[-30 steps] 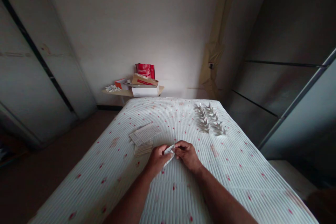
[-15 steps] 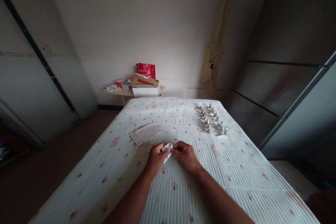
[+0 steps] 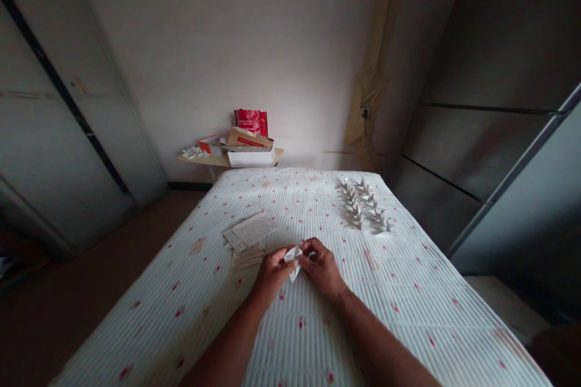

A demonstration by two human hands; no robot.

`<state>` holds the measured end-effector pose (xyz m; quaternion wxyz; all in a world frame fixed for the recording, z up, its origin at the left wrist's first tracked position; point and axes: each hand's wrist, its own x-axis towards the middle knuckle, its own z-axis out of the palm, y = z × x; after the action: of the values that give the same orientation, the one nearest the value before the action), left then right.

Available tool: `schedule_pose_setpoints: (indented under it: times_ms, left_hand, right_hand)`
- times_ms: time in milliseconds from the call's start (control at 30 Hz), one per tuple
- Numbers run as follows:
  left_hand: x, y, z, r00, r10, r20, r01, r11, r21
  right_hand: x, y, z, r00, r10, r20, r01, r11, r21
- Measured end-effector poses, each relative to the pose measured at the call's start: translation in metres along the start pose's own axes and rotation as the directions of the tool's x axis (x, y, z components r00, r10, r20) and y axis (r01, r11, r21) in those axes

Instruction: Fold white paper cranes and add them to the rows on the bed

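Just right of the printed sheets [image 3: 251, 231] on the ribbed bedspread [image 3: 295, 338], the left hand [image 3: 271, 268] pinches a small folded paper [image 3: 293, 262] in its grip, and the right hand [image 3: 321, 266] pinches the opposite edge. Farther right of the sheets, paper cranes [image 3: 355, 216] stand in two rows; beyond them sits a red bag [image 3: 248, 123], past the bed's far edge.

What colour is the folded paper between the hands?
The folded paper looks white; seen in the head view.
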<state>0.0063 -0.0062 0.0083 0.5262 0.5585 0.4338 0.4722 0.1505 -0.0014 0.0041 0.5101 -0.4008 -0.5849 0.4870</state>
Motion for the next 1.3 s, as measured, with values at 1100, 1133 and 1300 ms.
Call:
schedule_pose_setpoints:
  times_ms: [1100,1133,1300]
  left_hand:
    - [0.004,-0.003,-0.001,0.995,-0.100,-0.019,0.090,0.951,-0.297]
    - [0.004,-0.003,-0.001,0.995,-0.096,-0.029,0.084,0.959,-0.270]
    - [0.003,0.003,0.001,0.992,-0.062,-0.114,0.051,0.994,-0.101]
  right_hand:
    - [0.002,-0.009,-0.003,0.993,0.097,0.072,-0.108,0.981,0.163]
    - [0.002,-0.008,-0.003,0.993,0.096,0.076,-0.107,0.982,0.158]
    - [0.002,-0.005,-0.002,0.992,0.079,0.095,-0.090,0.989,0.121]
